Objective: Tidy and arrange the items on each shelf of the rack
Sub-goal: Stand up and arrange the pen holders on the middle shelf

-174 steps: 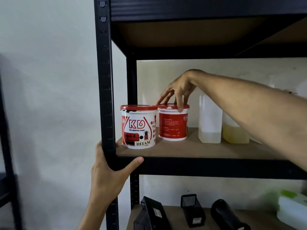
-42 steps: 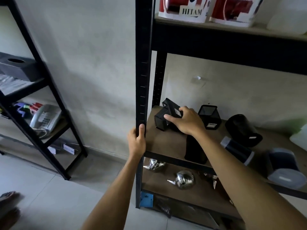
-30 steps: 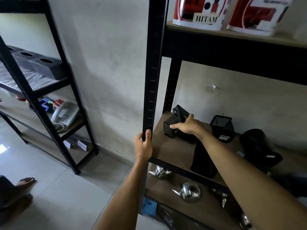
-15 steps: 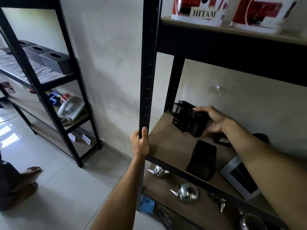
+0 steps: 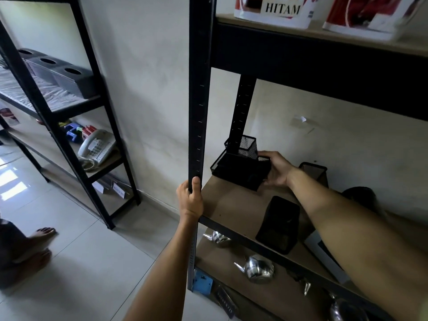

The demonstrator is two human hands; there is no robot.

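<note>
The person's left hand (image 5: 190, 197) was wrapped around the black front upright (image 5: 199, 89) of the rack, thumb pointing up along the post, the forearm rising almost straight from the bottom of the view. The right arm reached in from the lower right across the middle shelf (image 5: 234, 205), and the right hand (image 5: 276, 169) gripped a black mesh desk organizer (image 5: 240, 167) by its right end, fingers curled under it and thumb over the top. The organizer sat at the back left corner of that shelf, just behind the front upright and against the rear post; whether its base touched the board could not be told.

Right of the upright on the same shelf, a black mesh pen cup (image 5: 279, 224) lay tipped over near the front edge, and another mesh cup (image 5: 313, 173) stood upright just beyond the right wrist. Above, level with the top of the upright, two paint tubs stood side by side, the nearer paint tub (image 5: 273, 10) marked HITAM. Below the middle shelf, a shiny metal teapot (image 5: 258, 269) rested on the lower board. Left of the upright, a second rack held a white desk telephone (image 5: 96, 149).
</note>
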